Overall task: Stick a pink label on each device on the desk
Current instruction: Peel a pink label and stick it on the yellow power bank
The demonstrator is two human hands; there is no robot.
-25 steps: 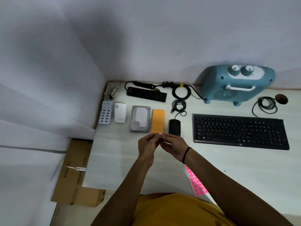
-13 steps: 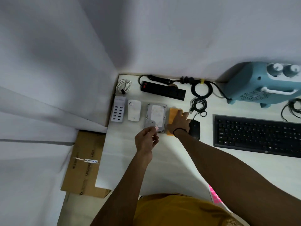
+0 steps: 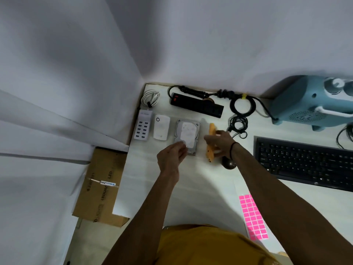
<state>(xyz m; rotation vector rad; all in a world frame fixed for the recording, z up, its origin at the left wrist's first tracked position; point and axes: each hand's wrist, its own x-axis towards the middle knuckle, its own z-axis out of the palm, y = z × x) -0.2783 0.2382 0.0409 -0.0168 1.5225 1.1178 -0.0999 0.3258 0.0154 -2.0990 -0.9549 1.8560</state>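
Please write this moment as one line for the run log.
right hand: grips orange device, tilted on edge | left hand: over hard drive | label sheet: on desk

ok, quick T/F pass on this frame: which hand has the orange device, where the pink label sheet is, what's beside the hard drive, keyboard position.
1. The right hand grips the flat orange device, tilted up on edge. True.
2. The sheet of pink square labels lies behind the black keyboard. False: it lies at the desk's near edge.
3. The left hand reaches over the silver hard drive. True.
4. The white multi-port charger sits right of the keyboard. False: far left.
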